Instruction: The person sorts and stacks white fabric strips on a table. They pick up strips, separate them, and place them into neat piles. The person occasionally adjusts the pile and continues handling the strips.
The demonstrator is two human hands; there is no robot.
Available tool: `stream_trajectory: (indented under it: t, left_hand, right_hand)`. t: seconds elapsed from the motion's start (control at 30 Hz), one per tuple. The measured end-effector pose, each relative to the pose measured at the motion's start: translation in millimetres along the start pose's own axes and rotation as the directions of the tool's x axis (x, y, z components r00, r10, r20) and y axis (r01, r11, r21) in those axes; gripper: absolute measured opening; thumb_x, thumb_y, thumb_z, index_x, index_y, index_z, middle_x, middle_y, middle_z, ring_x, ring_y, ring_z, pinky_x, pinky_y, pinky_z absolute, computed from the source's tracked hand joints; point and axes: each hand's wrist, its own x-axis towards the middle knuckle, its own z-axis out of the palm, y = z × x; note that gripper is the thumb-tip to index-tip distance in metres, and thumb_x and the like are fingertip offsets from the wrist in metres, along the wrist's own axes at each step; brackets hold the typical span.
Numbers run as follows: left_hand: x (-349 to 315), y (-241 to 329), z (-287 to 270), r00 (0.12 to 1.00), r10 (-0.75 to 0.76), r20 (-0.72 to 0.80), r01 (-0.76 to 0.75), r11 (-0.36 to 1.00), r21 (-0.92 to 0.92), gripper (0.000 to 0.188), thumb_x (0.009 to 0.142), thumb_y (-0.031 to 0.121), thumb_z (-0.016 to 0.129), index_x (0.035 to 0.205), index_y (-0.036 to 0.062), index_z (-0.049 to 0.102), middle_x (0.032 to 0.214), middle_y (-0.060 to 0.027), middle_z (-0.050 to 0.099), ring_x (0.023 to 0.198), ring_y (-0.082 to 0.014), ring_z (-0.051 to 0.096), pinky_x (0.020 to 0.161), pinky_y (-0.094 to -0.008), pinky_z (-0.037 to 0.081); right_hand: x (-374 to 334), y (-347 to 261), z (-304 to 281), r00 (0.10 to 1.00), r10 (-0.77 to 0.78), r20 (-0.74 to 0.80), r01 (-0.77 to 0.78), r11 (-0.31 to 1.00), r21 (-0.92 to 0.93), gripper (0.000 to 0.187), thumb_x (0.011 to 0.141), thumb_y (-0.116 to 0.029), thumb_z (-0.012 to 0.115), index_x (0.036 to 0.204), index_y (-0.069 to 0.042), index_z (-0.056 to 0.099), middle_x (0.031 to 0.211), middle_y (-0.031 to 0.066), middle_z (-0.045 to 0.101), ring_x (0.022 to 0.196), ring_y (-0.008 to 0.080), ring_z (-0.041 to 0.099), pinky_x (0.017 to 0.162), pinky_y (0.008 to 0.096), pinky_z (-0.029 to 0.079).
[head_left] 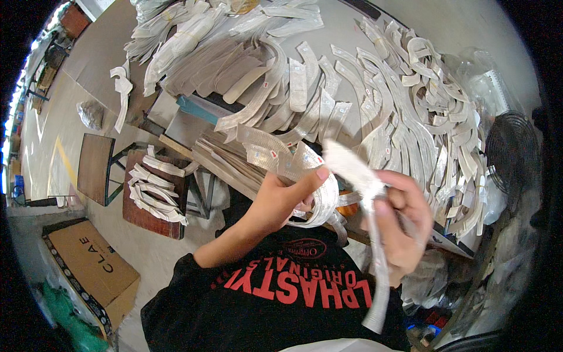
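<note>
My left hand [275,205] is closed on several curved off-white cloth strips [325,202], the thumb lying across them. The strips bend round in a loop, and small red and blue marks show on their far ends. Close by on the right, my right hand [404,223] grips a paler cloth strip [349,164], its fingers slightly blurred. One wide end of that strip points toward the table, while a narrow length hangs down over my shirt. The two hands are apart, just in front of the table edge.
Piles of curved cloth strips [381,105] cover much of the table [346,26]. Tied bundles [155,188] lie on a brown stool [135,214] to the left. A cardboard box [97,264] stands at lower left, and a dark round ribbed object [511,149] at far right.
</note>
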Motion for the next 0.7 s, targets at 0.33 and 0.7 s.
stream_trajectory:
  t: [0.33,0.7]
  left_hand:
    - [-5,-1,0,0.999,0.02,-0.035,-0.018,0.999,0.034,0.023,0.101,0.026,0.078,0.105,0.0056,0.068,0.078,0.0037,0.064,0.063,-0.0047,0.057,0.053,-0.0241,0.041]
    - [18,0,1,0.989,0.077,-0.127,-0.072,0.996,0.046,0.021,0.103,0.02,0.074,0.116,0.0047,0.067,0.082,-0.0003,0.069,0.055,-0.0084,0.059,0.046,-0.0251,0.041]
  right_hand:
    - [14,36,0,0.98,-0.047,0.191,0.067,0.993,-0.102,0.034,0.102,0.003,0.064,0.135,0.001,0.06,0.073,-0.0012,0.064,0.065,0.0018,0.053,0.058,0.0199,0.035]
    - [43,45,7,0.97,-0.133,0.206,0.165,0.975,-0.149,0.032,0.104,-0.001,0.066,0.135,-0.002,0.06,0.078,-0.0037,0.066,0.067,-0.0001,0.05,0.061,0.0194,0.036]
